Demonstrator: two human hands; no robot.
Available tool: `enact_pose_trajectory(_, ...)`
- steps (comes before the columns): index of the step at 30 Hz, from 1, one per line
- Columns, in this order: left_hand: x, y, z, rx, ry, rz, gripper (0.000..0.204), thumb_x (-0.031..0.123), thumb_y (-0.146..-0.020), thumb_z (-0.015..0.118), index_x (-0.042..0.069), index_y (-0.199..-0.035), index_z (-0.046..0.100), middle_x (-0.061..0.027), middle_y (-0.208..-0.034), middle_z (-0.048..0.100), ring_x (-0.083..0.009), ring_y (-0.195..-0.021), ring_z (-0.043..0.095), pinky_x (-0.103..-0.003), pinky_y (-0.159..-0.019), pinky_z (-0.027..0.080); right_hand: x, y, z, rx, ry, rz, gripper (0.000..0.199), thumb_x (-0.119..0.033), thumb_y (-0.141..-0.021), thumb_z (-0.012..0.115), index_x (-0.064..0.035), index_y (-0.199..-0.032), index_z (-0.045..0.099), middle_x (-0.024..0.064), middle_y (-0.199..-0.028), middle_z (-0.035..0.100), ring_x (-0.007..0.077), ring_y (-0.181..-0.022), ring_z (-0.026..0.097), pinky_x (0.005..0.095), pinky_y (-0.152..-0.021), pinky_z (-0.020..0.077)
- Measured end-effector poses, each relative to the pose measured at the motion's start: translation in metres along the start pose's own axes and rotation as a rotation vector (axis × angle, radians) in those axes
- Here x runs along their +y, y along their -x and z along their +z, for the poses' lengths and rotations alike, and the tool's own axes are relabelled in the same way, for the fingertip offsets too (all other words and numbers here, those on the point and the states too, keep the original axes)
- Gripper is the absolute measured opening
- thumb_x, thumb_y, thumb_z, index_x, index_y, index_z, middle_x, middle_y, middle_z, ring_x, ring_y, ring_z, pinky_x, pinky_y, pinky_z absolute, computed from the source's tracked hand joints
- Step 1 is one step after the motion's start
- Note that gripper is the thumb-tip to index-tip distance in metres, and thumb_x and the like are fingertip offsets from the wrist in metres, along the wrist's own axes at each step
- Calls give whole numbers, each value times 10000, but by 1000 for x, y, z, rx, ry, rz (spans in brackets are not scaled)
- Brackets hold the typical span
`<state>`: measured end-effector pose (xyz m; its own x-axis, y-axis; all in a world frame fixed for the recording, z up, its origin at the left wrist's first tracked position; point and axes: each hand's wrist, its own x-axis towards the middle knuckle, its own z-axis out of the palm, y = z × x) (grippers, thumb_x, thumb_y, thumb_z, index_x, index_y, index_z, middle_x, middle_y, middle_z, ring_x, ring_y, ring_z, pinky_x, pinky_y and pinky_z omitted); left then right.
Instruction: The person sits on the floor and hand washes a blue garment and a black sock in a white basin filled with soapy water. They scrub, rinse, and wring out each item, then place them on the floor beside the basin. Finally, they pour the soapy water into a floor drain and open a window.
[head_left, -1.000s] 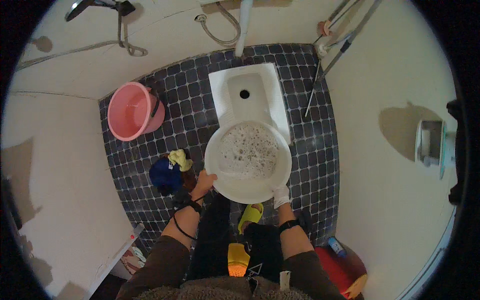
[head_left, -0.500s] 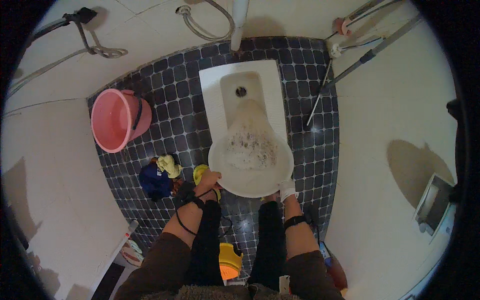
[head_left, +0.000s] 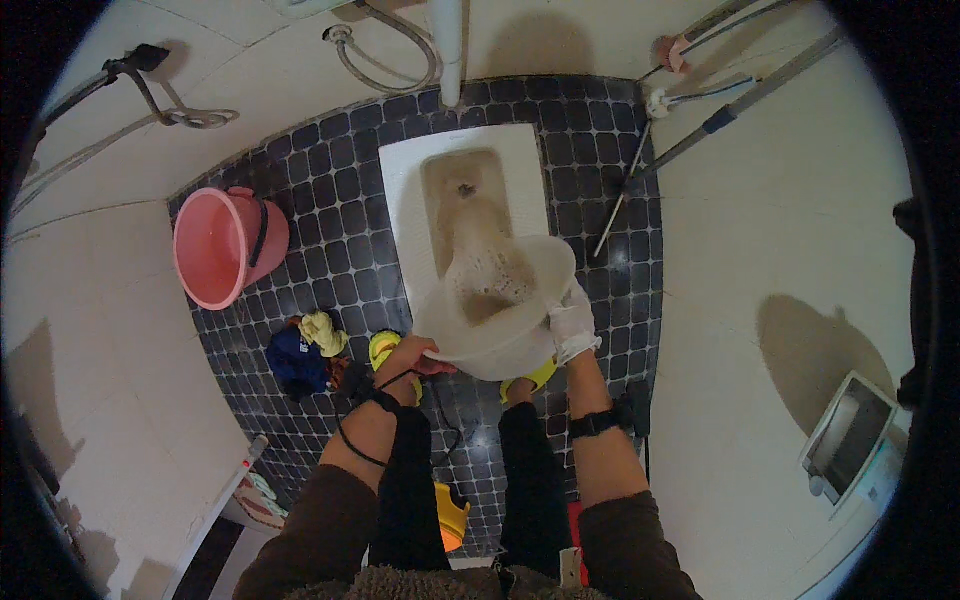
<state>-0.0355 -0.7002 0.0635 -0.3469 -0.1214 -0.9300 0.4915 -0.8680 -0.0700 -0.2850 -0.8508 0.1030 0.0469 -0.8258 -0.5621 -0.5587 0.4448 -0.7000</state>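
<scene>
A large white basin (head_left: 515,358) is tipped forward over the white squat toilet (head_left: 402,205). Murky, foamy water (head_left: 490,275) runs from its far side into the toilet's trough. My left hand (head_left: 412,354) is bare and grips the basin at its near left side. On the right, my right hand (head_left: 573,326), in a whitish glove, holds the basin's right side, its fingers partly hidden against the wall. Behind the basin, my feet are in yellow slippers (head_left: 383,347).
A pink bucket (head_left: 215,250) stands at the left wall, with dark blue and yellow cloths (head_left: 300,355) on the tiles nearer me. Grey poles (head_left: 690,145) lean along the right wall. A yellow-orange plastic item (head_left: 451,518) lies between my legs.
The basin has tilted further, its right side lifted, and less water is in it. My right hand has moved up and forward with it. More brown water now fills the toilet trough.
</scene>
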Motion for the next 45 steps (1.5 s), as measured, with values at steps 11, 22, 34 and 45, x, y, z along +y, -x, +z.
enact_pose_trajectory(11, -18, 31, 58, -366, 772, 94, 452, 234, -845, 518, -50, -1184, 430, -213, -1118, 543, -322, -789, 600, -310, -609, 524, -53, 68, -80, 270, -358, -93, 444, -57, -770, 600, 0, -1193, 479, 115, -1227, 460, 194, -952, 539, 286, -777, 466)
enact_pose_trajectory(22, -63, 68, 183, -373, 465, 162, 459, 301, -870, 506, -7, -1202, 427, -168, -1078, 553, -206, -701, 572, -289, -549, 480, 3, 208, -177, 42, -236, 4, 390, -222, -774, 581, -14, -1103, 558, 154, -1075, 591, 255, -974, 572, 329, -867, 429)
enact_pose_trajectory(34, -131, 165, 345, -282, -222, 331, 434, 293, -876, 489, -12, -1180, 434, -166, -1059, 554, -211, -698, 567, -301, -563, 481, 31, 408, -290, 379, -587, 64, 327, -202, -820, 575, -53, -1111, 556, 99, -991, 606, 169, -797, 597, 297, -747, 475)
enact_pose_trajectory(45, -223, 252, 411, -269, -503, 474, 412, 286, -881, 474, -16, -1159, 441, -164, -1042, 555, -215, -696, 562, -311, -576, 481, 117, 601, -356, 605, -825, 91, 208, -209, -837, 593, -10, -897, 600, 63, -760, 612, 127, -612, 555, 272, -583, 465)
